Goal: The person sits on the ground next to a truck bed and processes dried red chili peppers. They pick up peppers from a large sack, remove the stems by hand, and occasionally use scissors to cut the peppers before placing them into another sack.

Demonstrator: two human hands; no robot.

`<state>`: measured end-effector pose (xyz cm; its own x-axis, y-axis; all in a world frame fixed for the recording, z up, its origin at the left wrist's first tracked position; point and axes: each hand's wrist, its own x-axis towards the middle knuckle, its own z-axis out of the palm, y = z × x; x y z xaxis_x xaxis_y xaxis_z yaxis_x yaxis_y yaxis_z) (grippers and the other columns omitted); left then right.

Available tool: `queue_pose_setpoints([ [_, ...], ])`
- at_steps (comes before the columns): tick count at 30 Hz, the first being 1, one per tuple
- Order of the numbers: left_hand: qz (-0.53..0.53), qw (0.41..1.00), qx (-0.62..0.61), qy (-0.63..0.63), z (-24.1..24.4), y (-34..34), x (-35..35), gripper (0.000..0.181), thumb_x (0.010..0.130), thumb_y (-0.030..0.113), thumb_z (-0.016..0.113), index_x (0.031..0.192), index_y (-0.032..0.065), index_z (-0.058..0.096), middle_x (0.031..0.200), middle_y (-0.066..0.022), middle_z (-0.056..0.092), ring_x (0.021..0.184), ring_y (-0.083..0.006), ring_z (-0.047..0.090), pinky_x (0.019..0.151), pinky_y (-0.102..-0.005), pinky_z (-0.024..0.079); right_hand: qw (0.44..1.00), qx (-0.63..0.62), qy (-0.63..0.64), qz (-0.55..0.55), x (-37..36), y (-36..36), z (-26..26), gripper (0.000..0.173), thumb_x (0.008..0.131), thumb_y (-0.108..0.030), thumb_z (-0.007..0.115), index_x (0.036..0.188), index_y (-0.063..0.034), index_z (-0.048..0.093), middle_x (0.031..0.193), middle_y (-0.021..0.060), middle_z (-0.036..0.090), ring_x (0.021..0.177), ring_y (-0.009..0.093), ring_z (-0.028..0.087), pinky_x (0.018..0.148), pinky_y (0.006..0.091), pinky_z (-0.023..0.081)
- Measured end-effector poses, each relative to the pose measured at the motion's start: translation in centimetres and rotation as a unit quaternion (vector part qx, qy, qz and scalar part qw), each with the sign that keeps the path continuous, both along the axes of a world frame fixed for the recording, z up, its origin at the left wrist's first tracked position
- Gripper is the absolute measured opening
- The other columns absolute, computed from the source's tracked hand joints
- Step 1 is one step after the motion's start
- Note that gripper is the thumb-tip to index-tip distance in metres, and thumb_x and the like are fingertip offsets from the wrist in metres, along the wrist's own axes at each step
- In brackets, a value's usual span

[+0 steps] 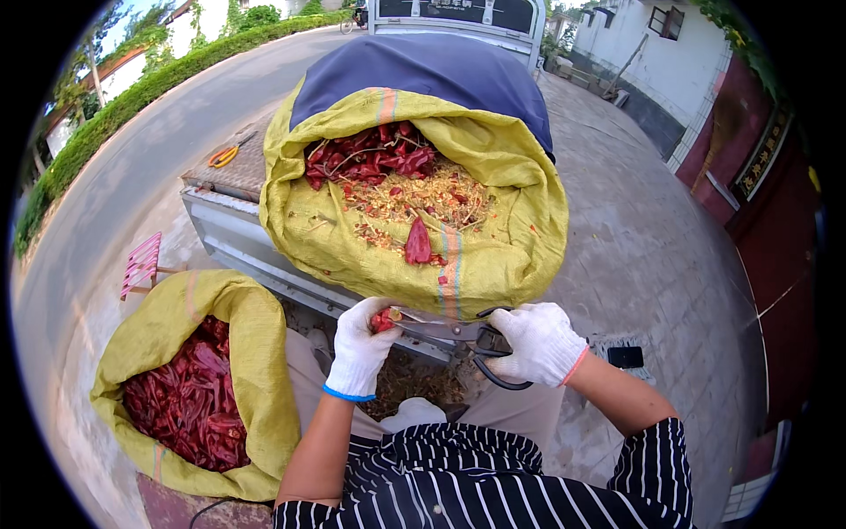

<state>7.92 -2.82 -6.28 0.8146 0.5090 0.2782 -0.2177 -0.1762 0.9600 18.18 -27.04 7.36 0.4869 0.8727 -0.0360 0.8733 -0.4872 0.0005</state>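
Note:
My left hand, in a white knit glove with a blue cuff, pinches a dried red chili pepper. In my right hand, gloved in white with a pink cuff, are black-handled scissors; their blades point left and reach the pepper's stem end. Beyond both hands lies a large open yellow woven sack with dried red chilies, loose seeds and stem bits. A single chili rests near its front fold. At the lower left, another yellow sack holds many red chilies.
Under the large sack is a metal truck bed, with orange-handled pliers or snips on it. Dark blue cloth covers the sack's far side. A small pink-strapped folding stool stands left; a phone lies at the right.

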Motion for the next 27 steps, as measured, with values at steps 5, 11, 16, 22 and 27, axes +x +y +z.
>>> queue_pose_setpoints([
  [5, 0.051, 0.998, 0.039, 0.010, -0.6, 0.0, -0.1, 0.038, 0.069, -0.006, 0.070, 0.107, -0.0023, 0.069, 0.092, -0.0093, 0.070, 0.085, -0.0153, 0.067, 0.080, -0.0280, 0.052, 0.999, -0.022, -0.036, -0.024, -1.1, 0.3, 0.5, 0.050, 0.075, -0.054, 0.069, 0.096, -0.0084, 0.065, 0.079, 0.0146, 0.070, 0.079, 0.034, 0.070, 0.068, 0.0448, 0.055],
  [11, 0.072, 0.994, 0.083, 0.007, 0.4, -0.7, -0.4, 0.038, 0.068, -0.007, 0.069, 0.106, -0.0030, 0.069, 0.090, -0.0089, 0.070, 0.083, -0.0146, 0.066, 0.079, -0.0279, 0.053, 0.999, -0.030, -0.001, -0.023, -0.7, 0.9, 0.0, 0.064, 0.079, -0.071, 0.062, 0.096, -0.0094, 0.063, 0.076, 0.0134, 0.071, 0.074, 0.034, 0.070, 0.063, 0.0452, 0.054],
  [16, 0.078, 0.991, 0.107, 0.022, 0.3, -0.6, -1.0, 0.036, 0.072, -0.010, 0.070, 0.106, -0.0023, 0.069, 0.089, -0.0072, 0.070, 0.083, -0.0126, 0.066, 0.077, -0.0271, 0.053, 0.999, -0.042, 0.027, -0.012, 0.3, 1.5, -1.1, 0.064, 0.080, -0.072, 0.060, 0.095, -0.0098, 0.063, 0.070, 0.0150, 0.068, 0.068, 0.037, 0.069, 0.061, 0.0471, 0.053],
  [22, 0.063, 0.996, 0.056, 0.016, 1.0, -0.8, -1.1, 0.028, 0.076, -0.010, 0.071, 0.102, -0.0015, 0.069, 0.090, -0.0066, 0.070, 0.082, -0.0116, 0.066, 0.075, -0.0267, 0.054, 0.996, -0.051, 0.074, 0.008, 1.1, 1.9, -1.8, 0.067, 0.081, -0.075, 0.057, 0.094, -0.0097, 0.065, 0.066, 0.0178, 0.066, 0.066, 0.039, 0.068, 0.061, 0.0482, 0.053],
  [27, 0.053, 0.990, 0.125, -0.021, 1.1, -0.4, -0.9, 0.025, 0.076, -0.006, 0.075, 0.100, -0.0021, 0.069, 0.088, -0.0068, 0.070, 0.079, -0.0116, 0.066, 0.074, -0.0269, 0.054, 0.979, 0.025, 0.197, 0.037, 1.6, 0.9, -3.6, 0.061, 0.085, -0.066, 0.063, 0.093, -0.0056, 0.066, 0.069, 0.0188, 0.065, 0.068, 0.035, 0.066, 0.064, 0.0440, 0.051],
])
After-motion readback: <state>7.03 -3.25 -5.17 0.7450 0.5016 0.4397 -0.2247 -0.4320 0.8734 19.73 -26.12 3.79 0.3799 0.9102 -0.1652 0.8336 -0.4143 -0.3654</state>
